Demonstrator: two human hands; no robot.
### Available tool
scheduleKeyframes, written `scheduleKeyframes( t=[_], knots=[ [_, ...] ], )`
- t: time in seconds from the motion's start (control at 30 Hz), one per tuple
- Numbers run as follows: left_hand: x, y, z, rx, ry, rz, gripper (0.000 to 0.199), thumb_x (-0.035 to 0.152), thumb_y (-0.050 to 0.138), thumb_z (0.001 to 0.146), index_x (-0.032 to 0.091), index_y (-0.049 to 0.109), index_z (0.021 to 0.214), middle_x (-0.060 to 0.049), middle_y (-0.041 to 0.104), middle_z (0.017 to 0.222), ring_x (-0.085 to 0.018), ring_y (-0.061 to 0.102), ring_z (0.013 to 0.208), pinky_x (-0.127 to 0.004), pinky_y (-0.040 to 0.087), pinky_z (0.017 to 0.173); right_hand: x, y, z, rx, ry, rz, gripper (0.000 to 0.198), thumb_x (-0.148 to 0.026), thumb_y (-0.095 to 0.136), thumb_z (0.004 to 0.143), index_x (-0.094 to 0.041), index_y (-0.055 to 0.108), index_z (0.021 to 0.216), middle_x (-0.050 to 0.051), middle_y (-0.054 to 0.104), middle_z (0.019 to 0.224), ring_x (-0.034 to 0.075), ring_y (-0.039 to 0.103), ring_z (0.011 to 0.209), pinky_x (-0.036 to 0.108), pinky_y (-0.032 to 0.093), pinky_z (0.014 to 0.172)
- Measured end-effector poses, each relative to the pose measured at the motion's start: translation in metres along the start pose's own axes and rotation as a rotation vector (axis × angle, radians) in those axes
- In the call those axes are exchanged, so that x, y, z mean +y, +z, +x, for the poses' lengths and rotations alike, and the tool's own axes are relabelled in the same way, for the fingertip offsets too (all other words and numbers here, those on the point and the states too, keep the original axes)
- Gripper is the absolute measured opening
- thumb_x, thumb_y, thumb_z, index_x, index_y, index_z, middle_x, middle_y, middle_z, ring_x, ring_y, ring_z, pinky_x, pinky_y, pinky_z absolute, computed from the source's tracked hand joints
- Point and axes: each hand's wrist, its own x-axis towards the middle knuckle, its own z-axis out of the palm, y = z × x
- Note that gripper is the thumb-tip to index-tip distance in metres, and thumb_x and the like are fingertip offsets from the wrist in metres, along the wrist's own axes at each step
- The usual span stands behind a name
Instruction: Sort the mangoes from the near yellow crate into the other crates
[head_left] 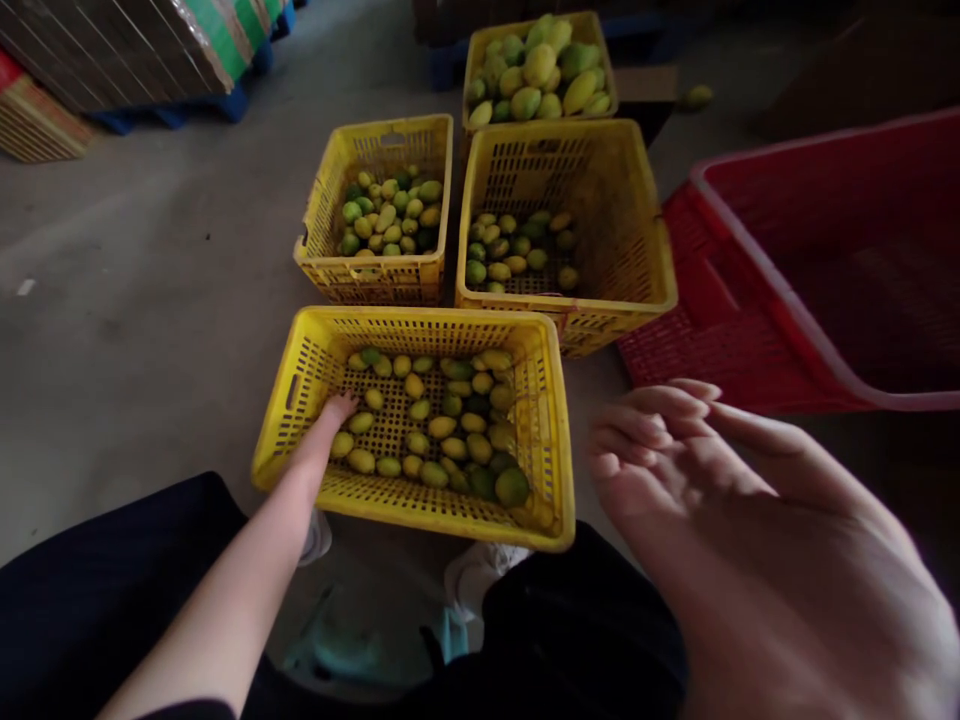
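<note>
My left hand (pixel 343 405) reaches down into the near yellow crate (pixel 420 522), at its left side. Its fingers are apart, close to a yellow fruit (pixel 373 399), and no fruit shows in them. Several oval yellow-green fruits that look like mangoes (pixel 442 427) lie in this crate, thickest toward its right side. Large and close to the camera, my right hand (pixel 750 520) is raised to the right of the crate. The palm shows bare, with the fingers loosely curled and the thumb near the fingertips.
Behind stand a yellow crate with fruit (pixel 319 215) on the left and another (pixel 652 240) on the right. A fuller crate (pixel 469 75) is farther back. A red crate (pixel 675 290) stands at right. Stacked cartons (pixel 112 50) rest on a blue pallet (pixel 169 116).
</note>
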Motion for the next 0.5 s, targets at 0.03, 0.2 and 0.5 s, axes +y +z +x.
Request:
scheduleKeyframes(
  t=[0.03, 0.2, 0.5],
  knots=[
    [0.001, -0.002, -0.004, 0.017, 0.002, 0.012, 0.043, 0.028, 0.067, 0.085, 0.007, 0.059, 0.121, -0.027, 0.054, 0.132, -0.042, 0.055, 0.119, -0.055, 0.039, 0.103, 0.0, -0.001, 0.001, -0.019, 0.02, 0.005, 0.015, -0.016, 0.05, 0.08, -0.029, 0.058, 0.077, 0.003, 0.062, 0.077, 0.017, 0.064, 0.073, 0.034, 0.062, 0.071],
    [0.029, -0.043, -0.029, 0.136, 0.095, 0.055, 0.057, 0.026, 0.07, 0.083, 0.008, 0.05, 0.133, -0.022, 0.051, 0.136, -0.037, 0.053, 0.124, -0.041, 0.038, 0.108, 0.003, -0.008, 0.008, -0.2, 0.036, -0.051, 0.015, -0.016, 0.052, 0.081, -0.027, 0.061, 0.08, 0.004, 0.065, 0.085, 0.016, 0.067, 0.081, 0.034, 0.061, 0.079],
    [0.184, -0.16, -0.182, 0.275, 1.116, -0.327, 0.071, 0.044, 0.083, 0.069, 0.031, 0.054, 0.133, -0.006, 0.053, 0.139, -0.027, 0.057, 0.118, -0.037, 0.052, 0.092, 0.036, 0.006, 0.01, -0.428, 0.109, -0.174, 0.03, -0.049, 0.063, 0.082, -0.026, 0.065, 0.101, 0.009, 0.068, 0.112, 0.03, 0.065, 0.107, 0.05, 0.058, 0.083]
  ],
)
